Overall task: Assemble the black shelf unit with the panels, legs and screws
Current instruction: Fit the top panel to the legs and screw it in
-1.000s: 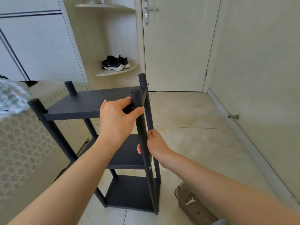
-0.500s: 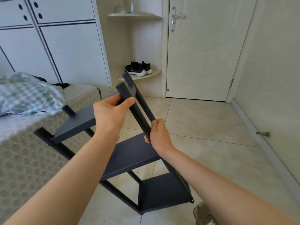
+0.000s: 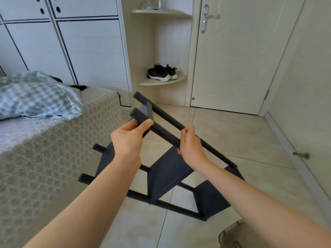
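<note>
Cannot see the fingertips of the left hand or the right hand, wrapped behind the front leg; cannot identify the brownish thing cut by the bottom edge, nor the blurred items on the upper shelf

On my feed the shelf unit looks matt black, with smooth flat panels and round legs in the same dull finish. The floor tiles are glossy and pale, with a stone look. The bed cover is coarse patterned cloth and the pillow softer checked cloth. The door handle is shiny metal.
</note>
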